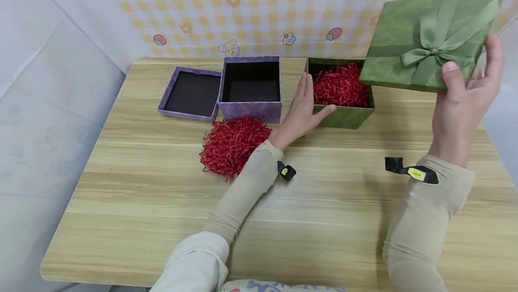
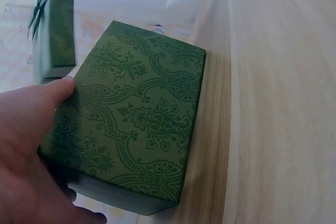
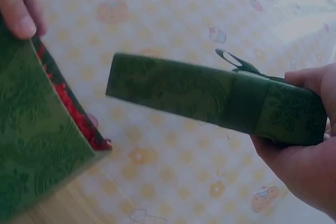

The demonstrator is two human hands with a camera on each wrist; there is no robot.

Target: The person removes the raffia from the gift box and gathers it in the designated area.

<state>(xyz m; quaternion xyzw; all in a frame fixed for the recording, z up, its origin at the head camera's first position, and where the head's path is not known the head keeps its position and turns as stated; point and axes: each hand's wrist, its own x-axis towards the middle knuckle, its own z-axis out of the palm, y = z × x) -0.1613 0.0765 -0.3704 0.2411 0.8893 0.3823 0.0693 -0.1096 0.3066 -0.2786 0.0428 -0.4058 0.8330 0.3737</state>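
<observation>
My right hand (image 1: 465, 94) grips a green gift-box lid (image 1: 421, 40) with a ribbon bow (image 1: 435, 52) by its right side, thumb on top. The lid is tilted in the air, up and to the right of the open green box (image 1: 344, 117). Red shredded paper (image 1: 341, 85) fills that box. Against the box's left side lies my left hand (image 1: 299, 112), its fingers straight and its thumb (image 2: 64, 88) at the front upper edge. In the right wrist view, the lid (image 3: 173, 87) is seen edge-on, apart from the box (image 3: 42, 129).
Left of the green box stands an open purple box (image 1: 252, 111) with a dark, bare inside. Its shallow purple lid (image 1: 194, 92) lies beside it, inner side up. A heap of red shredded paper (image 1: 230, 146) sits in front on the wooden table (image 1: 162, 220). A checked cloth (image 1: 251, 13) hangs behind.
</observation>
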